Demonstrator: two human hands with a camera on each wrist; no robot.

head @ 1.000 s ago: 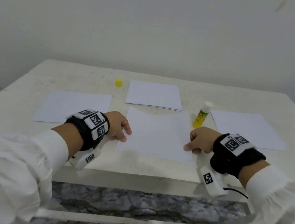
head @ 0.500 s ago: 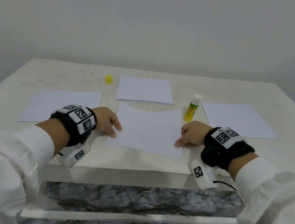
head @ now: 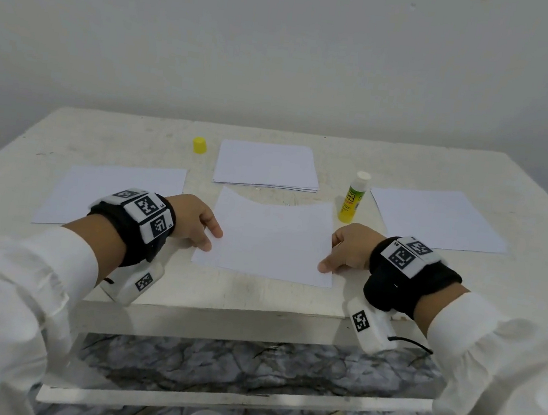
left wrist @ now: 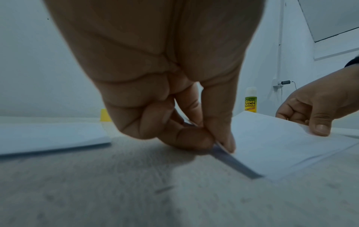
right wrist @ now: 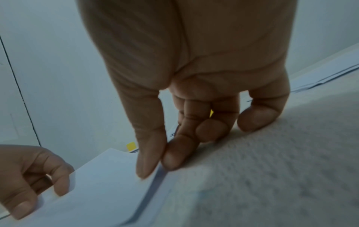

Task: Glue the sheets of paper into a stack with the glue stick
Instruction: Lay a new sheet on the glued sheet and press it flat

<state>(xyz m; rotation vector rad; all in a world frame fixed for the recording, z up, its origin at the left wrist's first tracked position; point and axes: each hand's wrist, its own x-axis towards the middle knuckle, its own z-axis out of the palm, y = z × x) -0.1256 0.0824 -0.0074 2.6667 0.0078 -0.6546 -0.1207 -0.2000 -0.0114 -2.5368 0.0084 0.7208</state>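
Standing against a plain pale wall (head: 284,53), a worn white table (head: 289,299) is seen above a grey marbled floor (head: 245,369). At the table's near middle, a white sheet of paper (head: 272,241) is held by both side edges, its far edge bowed upward over another sheet whose near left corner (head: 202,259) shows beneath it. The left edge is pinched between thumb and curled fingers of the left hand (head: 195,220), as the left wrist view shows (left wrist: 194,135). The right edge is pinched likewise by the right hand (head: 350,247), thumb on top and forefinger below (right wrist: 161,153). Just beyond the right hand, a yellow-green glue stick with a white tip (head: 353,198) is stood upright and uncapped; its small yellow cap (head: 199,145) is set well apart at the far left. A thin pile of white sheets (head: 267,165) is placed beyond the held sheet, with single white sheets laid at the left (head: 113,187) and at the right (head: 437,217).
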